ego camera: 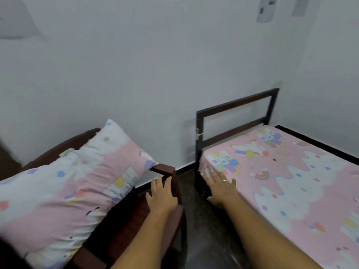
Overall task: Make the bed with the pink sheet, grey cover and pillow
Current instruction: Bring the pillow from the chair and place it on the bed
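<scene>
A pink sheet (287, 183) with unicorn and cloud prints covers the mattress of the bed on the right. My right hand (222, 188) lies flat with straight fingers on the sheet's near corner by the dark headboard (237, 111). On the left, a pillow (66, 183) in a matching pink-and-white case lies across a dark wooden chair (165, 170). My left hand (161, 197) hovers with fingers spread over the chair's seat, just right of the pillow, holding nothing. No grey cover is in view.
A white wall stands behind both pieces of furniture. A narrow strip of dark floor (191, 220) runs between the chair and the bed. The bed's far side sits against the right wall.
</scene>
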`<action>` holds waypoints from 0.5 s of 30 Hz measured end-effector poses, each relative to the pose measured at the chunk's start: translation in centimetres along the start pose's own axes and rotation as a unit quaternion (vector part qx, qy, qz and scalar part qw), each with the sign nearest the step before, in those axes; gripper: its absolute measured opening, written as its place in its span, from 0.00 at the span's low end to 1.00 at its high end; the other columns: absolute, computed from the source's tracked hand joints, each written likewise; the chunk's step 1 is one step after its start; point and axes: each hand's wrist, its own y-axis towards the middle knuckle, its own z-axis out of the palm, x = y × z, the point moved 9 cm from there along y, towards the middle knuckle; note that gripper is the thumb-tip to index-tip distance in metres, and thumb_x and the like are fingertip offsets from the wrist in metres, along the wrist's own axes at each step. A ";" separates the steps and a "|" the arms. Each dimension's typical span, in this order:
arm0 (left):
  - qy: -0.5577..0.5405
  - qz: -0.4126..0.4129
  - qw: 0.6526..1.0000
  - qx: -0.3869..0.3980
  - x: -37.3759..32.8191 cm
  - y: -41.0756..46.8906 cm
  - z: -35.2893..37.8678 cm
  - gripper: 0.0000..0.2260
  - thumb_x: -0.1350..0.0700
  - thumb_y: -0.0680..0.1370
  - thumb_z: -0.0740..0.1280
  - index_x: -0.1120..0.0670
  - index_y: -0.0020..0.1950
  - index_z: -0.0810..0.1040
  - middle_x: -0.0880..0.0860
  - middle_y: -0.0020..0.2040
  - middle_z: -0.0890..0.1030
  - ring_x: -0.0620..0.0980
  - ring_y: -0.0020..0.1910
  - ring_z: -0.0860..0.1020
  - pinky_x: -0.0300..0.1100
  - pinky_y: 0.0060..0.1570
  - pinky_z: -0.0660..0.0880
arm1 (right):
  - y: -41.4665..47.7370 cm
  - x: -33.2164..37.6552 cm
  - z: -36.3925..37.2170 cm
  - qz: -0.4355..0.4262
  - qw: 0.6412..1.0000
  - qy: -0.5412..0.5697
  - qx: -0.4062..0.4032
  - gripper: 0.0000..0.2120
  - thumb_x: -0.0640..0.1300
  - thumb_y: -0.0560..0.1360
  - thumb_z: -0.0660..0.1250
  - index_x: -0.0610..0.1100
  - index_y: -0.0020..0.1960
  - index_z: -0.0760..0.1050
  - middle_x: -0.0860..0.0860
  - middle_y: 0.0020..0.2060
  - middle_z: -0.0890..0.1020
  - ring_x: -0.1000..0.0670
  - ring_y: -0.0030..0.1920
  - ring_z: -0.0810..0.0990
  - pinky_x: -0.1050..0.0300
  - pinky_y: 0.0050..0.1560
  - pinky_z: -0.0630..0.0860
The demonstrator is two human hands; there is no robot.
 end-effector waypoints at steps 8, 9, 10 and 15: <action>-0.035 -0.152 0.986 -0.052 21.9 4.9 -6.7 0.30 0.49 0.77 0.62 0.46 0.76 0.51 0.52 0.78 0.45 0.54 0.76 0.43 0.57 0.71 0.54 | 8.0 22.9 1.9 -0.145 0.989 -0.007 0.031 0.38 0.52 0.77 0.62 0.59 0.77 0.40 0.54 0.77 0.42 0.46 0.77 0.40 0.33 0.71 0.45; -0.042 -0.174 0.982 -0.057 24.0 5.0 -7.1 0.30 0.50 0.77 0.62 0.46 0.76 0.52 0.52 0.78 0.46 0.54 0.76 0.44 0.56 0.71 0.55 | 8.5 25.2 2.3 -0.162 0.986 -0.009 0.041 0.38 0.52 0.77 0.62 0.59 0.77 0.40 0.54 0.77 0.43 0.46 0.77 0.40 0.33 0.71 0.45; -0.051 -0.196 0.977 -0.060 25.7 4.9 -7.3 0.31 0.50 0.77 0.62 0.46 0.76 0.52 0.52 0.78 0.46 0.53 0.76 0.44 0.55 0.72 0.54 | 9.0 27.0 2.8 -0.176 0.983 -0.010 0.048 0.38 0.52 0.77 0.63 0.59 0.77 0.40 0.54 0.77 0.43 0.46 0.77 0.41 0.34 0.71 0.46; -0.051 -0.263 0.959 -0.088 31.9 4.3 -7.4 0.29 0.56 0.77 0.59 0.46 0.76 0.52 0.50 0.78 0.45 0.52 0.77 0.42 0.57 0.72 0.47 | 11.2 34.2 4.4 -0.234 0.969 -0.018 0.074 0.41 0.51 0.76 0.65 0.60 0.77 0.40 0.54 0.77 0.43 0.46 0.77 0.42 0.34 0.71 0.48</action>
